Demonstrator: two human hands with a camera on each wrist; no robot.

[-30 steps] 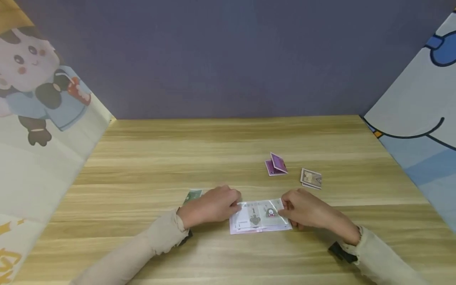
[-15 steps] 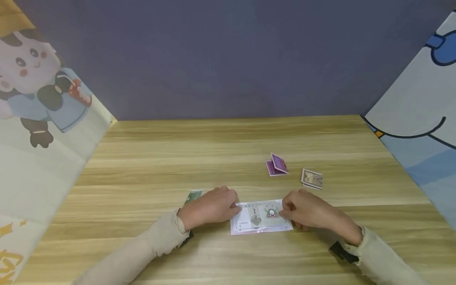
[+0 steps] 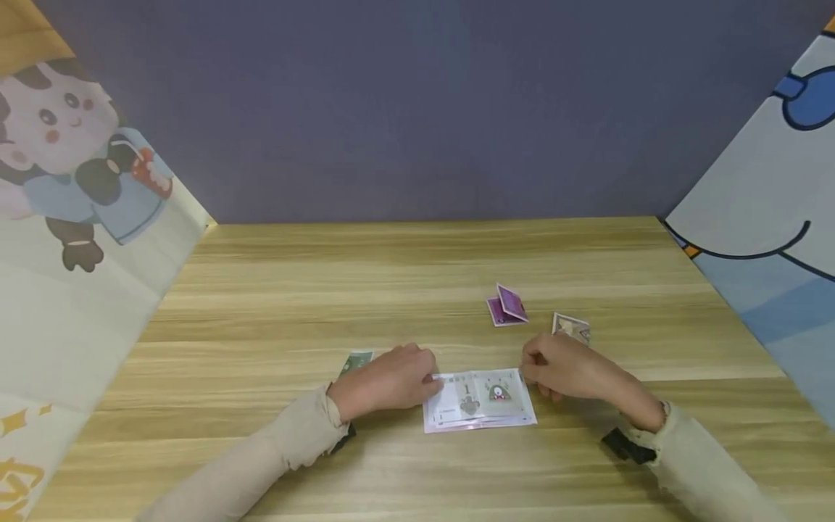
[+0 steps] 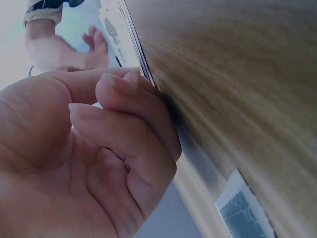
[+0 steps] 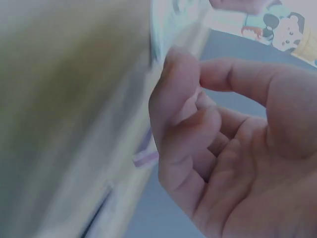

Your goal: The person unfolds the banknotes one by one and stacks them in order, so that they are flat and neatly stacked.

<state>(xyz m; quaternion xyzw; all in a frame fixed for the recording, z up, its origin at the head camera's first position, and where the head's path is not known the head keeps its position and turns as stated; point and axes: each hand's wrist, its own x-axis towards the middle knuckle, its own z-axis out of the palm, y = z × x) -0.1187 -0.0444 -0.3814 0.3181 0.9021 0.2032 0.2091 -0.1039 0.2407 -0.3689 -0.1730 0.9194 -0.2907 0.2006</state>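
Note:
A small stack of pale banknotes [image 3: 479, 402], the top one printed with a 1 and a cartoon figure, lies flat near the table's front. My left hand [image 3: 389, 380] pinches the stack's left edge between thumb and curled fingers. Just off its top right corner is my right hand [image 3: 570, 368], fingers curled and thumb tip against the index finger. Nothing shows between those fingers in the right wrist view, where the hand [image 5: 198, 129] appears close up. A folded brown banknote [image 3: 571, 328] lies behind the right hand, partly hidden by it.
A folded purple banknote [image 3: 507, 306] stands half open farther back. The green banknote [image 3: 356, 359] is partly covered by my left hand. The wooden table [image 3: 313, 275] is bounded by a dark back panel [image 3: 430, 109] and printed side panels.
My right hand has let go of the stack's right edge and moved slightly up and away, now overlapping the brown banknote. The left hand keeps its place on the stack.

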